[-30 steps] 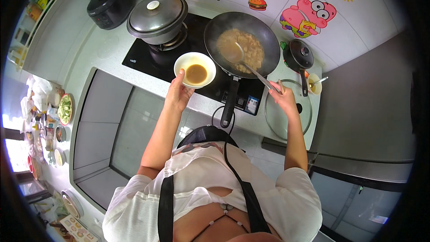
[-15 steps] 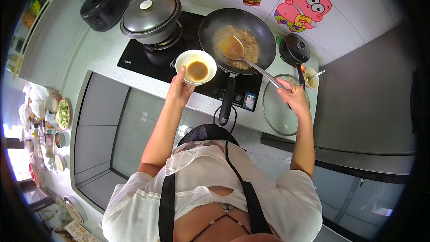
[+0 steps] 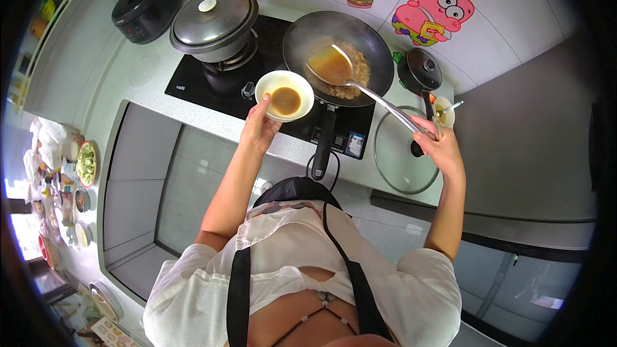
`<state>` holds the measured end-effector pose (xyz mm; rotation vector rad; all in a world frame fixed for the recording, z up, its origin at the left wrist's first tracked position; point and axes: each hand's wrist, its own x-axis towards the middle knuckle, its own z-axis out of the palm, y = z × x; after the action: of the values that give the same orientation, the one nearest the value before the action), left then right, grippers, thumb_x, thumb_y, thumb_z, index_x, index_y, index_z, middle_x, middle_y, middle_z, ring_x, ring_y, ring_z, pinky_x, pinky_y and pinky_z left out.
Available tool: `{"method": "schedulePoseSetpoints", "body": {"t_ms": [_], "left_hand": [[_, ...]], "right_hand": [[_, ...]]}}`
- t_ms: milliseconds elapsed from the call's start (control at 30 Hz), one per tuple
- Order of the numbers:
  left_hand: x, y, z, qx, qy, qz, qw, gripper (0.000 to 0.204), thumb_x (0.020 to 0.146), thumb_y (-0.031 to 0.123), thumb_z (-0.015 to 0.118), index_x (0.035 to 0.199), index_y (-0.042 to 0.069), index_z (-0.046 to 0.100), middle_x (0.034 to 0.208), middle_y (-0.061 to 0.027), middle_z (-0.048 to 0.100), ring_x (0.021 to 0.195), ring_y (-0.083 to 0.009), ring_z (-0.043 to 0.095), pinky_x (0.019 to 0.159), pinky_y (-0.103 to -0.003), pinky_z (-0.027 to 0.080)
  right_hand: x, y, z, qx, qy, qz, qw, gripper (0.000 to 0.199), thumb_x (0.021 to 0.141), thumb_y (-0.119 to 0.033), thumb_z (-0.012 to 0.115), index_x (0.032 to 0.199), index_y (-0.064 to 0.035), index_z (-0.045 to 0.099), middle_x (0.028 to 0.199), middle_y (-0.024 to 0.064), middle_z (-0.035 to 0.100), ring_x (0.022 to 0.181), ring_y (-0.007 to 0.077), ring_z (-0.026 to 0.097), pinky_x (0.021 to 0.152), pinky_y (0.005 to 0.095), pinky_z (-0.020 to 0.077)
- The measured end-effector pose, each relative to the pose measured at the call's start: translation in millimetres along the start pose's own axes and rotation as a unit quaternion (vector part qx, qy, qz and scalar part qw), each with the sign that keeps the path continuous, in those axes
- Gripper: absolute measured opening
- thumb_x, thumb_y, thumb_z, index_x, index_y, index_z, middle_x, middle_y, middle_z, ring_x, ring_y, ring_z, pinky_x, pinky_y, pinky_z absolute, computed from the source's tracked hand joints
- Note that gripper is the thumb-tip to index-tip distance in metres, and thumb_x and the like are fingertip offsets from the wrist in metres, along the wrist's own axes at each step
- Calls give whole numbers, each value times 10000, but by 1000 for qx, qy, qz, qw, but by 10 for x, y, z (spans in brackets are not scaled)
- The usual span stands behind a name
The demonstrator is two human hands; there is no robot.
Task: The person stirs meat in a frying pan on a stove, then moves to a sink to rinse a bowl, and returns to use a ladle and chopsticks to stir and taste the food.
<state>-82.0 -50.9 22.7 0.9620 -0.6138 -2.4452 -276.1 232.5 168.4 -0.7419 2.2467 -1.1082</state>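
My left hand (image 3: 259, 124) grips the near rim of a white bowl (image 3: 303, 83) with brown liquid (image 3: 285, 101) in its bottom. The bowl is held up at the near left of a black frying pan (image 3: 379, 64). In that pan lies chopped, brownish food (image 3: 358, 72) in some liquid, with steam over it. My right hand (image 3: 442, 146) is closed round the metal handle of a ladle (image 3: 384, 104). The ladle's wide head, filled with amber-brown liquid, is over the food. The pan's black handle (image 3: 324, 142) points toward me.
A lidded pot (image 3: 215, 22) stands on the left burner of the black cooktop (image 3: 205, 93). Beyond it is a rice cooker (image 3: 146, 8). A glass lid (image 3: 402, 164), a small black pan (image 3: 421, 72) and a cup (image 3: 445, 115) are at the right, beside a grey fridge (image 3: 520, 135).
My right hand has moved right and a little nearer to me. The ladle's head has tilted and looks larger, lifted from the food. The bowl has shifted slightly right.
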Motion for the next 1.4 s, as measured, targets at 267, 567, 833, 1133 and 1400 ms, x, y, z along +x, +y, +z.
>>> {"method": "schedulePoseSetpoints", "body": {"t_ms": [267,567,833,1133,1400], "left_hand": [[-11,-21,33,7,-5,4,1000,482,728,370,675,1069,88,482,964,-75,519,868,-188,531,765,-326,448],[-28,18,32,-9,-37,6,999,506,731,367,672,1091,77,467,991,-102,521,905,-202,534,798,-334,449],[-49,40,75,-26,-37,10,999,457,751,342,656,1077,76,478,976,-88,543,892,-198,550,811,-334,455],[12,19,79,-24,-53,-3,998,458,750,340,658,1079,76,478,982,-94,543,899,-199,546,817,-333,449],[66,4,44,-27,-43,-2,999,491,734,343,675,1093,77,471,1013,-91,527,924,-206,529,819,-335,438]], "right_hand": [[-144,-204,-9,-26,-25,-9,999,333,744,-92,624,1073,-58,584,634,-53,467,539,28,369,490,192,316],[-282,-338,179,-91,19,-114,989,341,717,-88,633,1055,-60,594,814,46,629,692,70,540,634,220,426],[-448,-521,251,-290,96,-222,926,384,623,-111,681,1001,-160,630,696,103,607,584,243,571,558,302,450],[-413,-340,211,-229,95,-247,937,395,644,-107,683,1033,-119,611,646,79,605,554,180,566,529,290,428],[-100,128,14,166,-3,12,986,350,760,-74,591,1097,13,548,592,-21,483,483,34,386,447,186,283]]}}
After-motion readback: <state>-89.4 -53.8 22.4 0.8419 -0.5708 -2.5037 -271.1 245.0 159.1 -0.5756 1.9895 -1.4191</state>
